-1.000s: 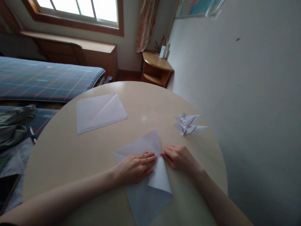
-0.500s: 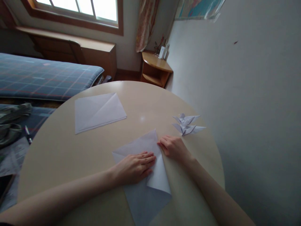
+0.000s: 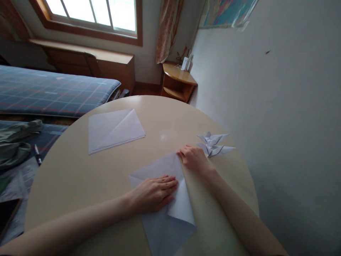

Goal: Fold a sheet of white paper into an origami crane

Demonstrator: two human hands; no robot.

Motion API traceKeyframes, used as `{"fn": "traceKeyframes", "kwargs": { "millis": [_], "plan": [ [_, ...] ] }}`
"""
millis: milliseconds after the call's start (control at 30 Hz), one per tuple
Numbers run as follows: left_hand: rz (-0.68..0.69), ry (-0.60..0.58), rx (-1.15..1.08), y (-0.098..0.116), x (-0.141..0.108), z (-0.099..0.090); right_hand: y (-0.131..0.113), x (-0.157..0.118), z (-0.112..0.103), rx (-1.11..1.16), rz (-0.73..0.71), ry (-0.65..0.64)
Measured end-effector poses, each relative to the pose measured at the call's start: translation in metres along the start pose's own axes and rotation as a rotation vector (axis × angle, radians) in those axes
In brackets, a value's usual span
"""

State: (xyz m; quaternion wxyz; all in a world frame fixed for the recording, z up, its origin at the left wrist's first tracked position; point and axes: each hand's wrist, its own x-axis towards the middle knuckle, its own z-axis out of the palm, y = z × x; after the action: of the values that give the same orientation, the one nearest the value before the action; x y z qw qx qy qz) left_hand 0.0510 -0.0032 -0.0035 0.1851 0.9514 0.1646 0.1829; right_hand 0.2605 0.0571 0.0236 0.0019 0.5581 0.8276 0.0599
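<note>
A white sheet of paper point(image 3: 170, 233) lies on the round table with its right side folded over toward the middle. My left hand point(image 3: 157, 193) rests flat on the sheet, fingers stretched out and pressing near the folded flap. At the sheet's far corner, the closed fingers of my right hand point(image 3: 195, 160) pinch the folded edge. Part of the sheet is hidden under my left hand. Just beyond my right hand stand two folded paper cranes point(image 3: 213, 144), close together.
A stack of white paper point(image 3: 114, 131) with a diagonal crease lies at the far left of the cream table point(image 3: 74, 177). Beyond the table are a plaid mattress point(image 3: 58, 90) and a corner shelf point(image 3: 178, 73). A wall point(image 3: 293, 106) runs along the right.
My right hand has slid along the folded edge, away from me, to the sheet's far corner. My left hand stays flat on the paper. The whole view has shifted slightly.
</note>
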Motion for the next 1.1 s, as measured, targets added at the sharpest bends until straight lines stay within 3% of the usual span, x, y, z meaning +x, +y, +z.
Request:
{"fn": "traceKeyframes", "kwargs": {
  "millis": [367,533,767,1100],
  "plan": [
    [-0.003,-0.02,0.017,-0.001,0.0,-0.001,-0.003,0.002,0.011,0.036,0.096,0.013],
    [-0.005,-0.039,0.0,-0.002,0.001,-0.003,0.002,-0.01,0.005,0.105,0.013,0.011],
    [-0.001,-0.052,0.035,-0.002,0.001,-0.005,-0.002,-0.029,-0.016,0.105,-0.084,-0.13],
    [-0.005,-0.054,0.062,-0.002,0.0,-0.005,-0.009,-0.043,-0.029,0.149,-0.043,-0.308]
  ]
}}
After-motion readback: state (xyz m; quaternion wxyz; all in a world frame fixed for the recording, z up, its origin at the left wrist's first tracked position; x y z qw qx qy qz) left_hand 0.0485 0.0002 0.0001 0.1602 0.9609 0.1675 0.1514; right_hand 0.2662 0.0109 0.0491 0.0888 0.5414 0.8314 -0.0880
